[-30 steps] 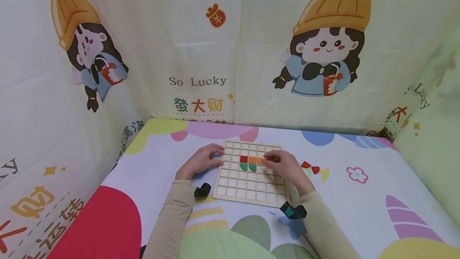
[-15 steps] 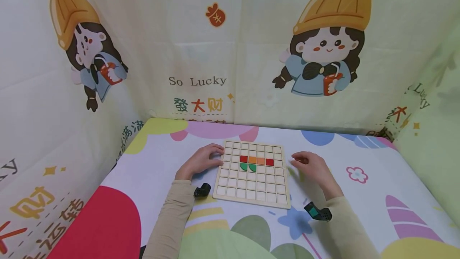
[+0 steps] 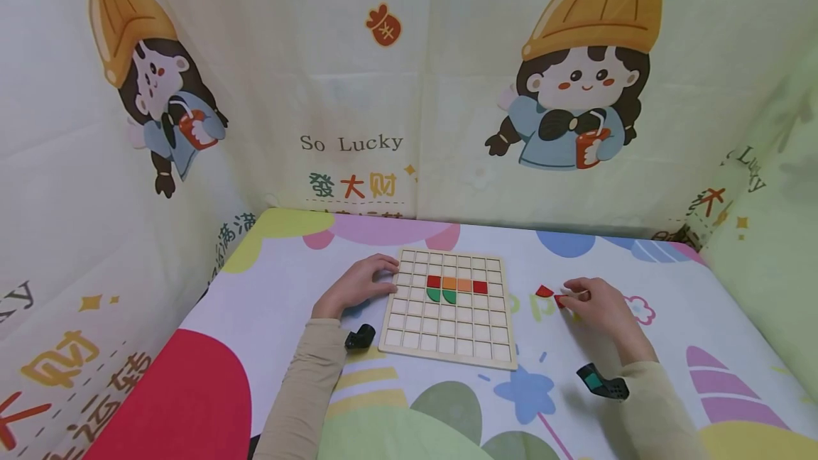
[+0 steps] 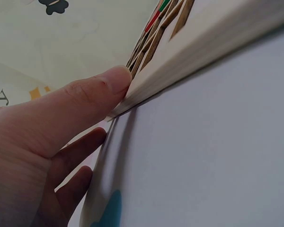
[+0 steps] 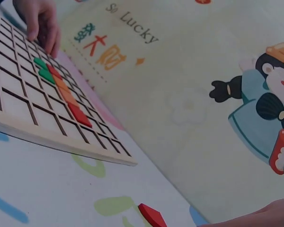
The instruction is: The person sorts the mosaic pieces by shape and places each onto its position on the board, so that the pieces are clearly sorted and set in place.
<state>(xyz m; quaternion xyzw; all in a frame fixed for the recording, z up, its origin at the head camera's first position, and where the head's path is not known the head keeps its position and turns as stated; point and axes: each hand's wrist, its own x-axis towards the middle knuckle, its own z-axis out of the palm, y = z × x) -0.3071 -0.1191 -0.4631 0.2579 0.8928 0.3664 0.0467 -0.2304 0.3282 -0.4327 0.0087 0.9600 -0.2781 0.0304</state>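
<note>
A square wooden grid board (image 3: 444, 336) lies on the table. Its cells hold a red tile (image 3: 434, 282), an orange tile (image 3: 450, 284) beside another orange one, and a second red tile (image 3: 480, 288), all in one row. Green quarter-round tiles (image 3: 433, 296) sit just below. My left hand (image 3: 358, 285) rests at the board's left edge, thumb (image 4: 116, 80) against its side. Right of the board, my right hand (image 3: 597, 307) has its bent fingertips right at a small red piece (image 3: 560, 301); I cannot tell whether they pinch it. Another red fan-shaped piece (image 3: 544, 291) lies beside it.
A patterned cloth (image 3: 473, 417) covers the table. Printed curtains (image 3: 447, 112) hang behind it and along both sides. Each forearm wears a dark wrist camera, such as the right one (image 3: 603, 382).
My right hand has left the board and moved right to the loose red pieces. A red tile now shows at the row's right end. The left hand stays put.
</note>
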